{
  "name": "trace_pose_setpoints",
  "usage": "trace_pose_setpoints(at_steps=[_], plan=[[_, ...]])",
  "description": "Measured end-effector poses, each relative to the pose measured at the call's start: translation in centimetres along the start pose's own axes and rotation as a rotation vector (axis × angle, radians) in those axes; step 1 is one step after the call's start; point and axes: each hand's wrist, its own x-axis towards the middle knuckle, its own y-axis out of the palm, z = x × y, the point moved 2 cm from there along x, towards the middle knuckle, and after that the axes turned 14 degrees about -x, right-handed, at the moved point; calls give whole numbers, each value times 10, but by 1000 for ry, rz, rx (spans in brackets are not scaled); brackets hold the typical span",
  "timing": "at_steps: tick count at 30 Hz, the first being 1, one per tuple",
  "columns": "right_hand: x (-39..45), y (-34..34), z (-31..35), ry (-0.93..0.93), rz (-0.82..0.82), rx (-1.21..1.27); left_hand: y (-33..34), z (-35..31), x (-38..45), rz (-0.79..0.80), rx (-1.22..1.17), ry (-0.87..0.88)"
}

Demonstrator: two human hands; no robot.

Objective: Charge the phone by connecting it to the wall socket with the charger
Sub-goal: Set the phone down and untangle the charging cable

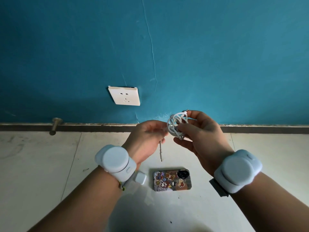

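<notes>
A white charging cable [175, 125] is bunched in a tangled coil between both hands, held above the floor. My right hand [198, 131] grips the coil, one connector sticking up by its fingertips. My left hand [147, 138] pinches a strand of the cable, and a short end with a plug hangs down below it. The phone [172, 180], in a case covered with stickers, lies face down on the floor beneath my hands. A white charger block [140, 179] sits on the floor to its left, partly hidden by my left wrist. The white wall socket [124, 95] is on the blue wall, up left.
A metal door stopper [55, 126] sticks out from the dark skirting board at the left. A pale tiled floor [50, 164] runs up to the blue wall [217, 56]. Both wrists carry white round bands.
</notes>
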Motion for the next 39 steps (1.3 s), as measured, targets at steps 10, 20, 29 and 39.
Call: trace_pose_setpoints(at_steps=[10, 20, 29, 39], plan=[[4, -4, 3, 38, -67, 94, -2, 3, 0, -50, -54, -120], [3, -2, -5, 22, -69, -42, -6, 7, 5, -50, 5, -100], [-2, 3, -9, -181, -17, -339, 1, 4, 5, 27, -22, 151], [-2, -5, -9, -253, -84, -570, 2, 4, 0, 53, -84, 91]])
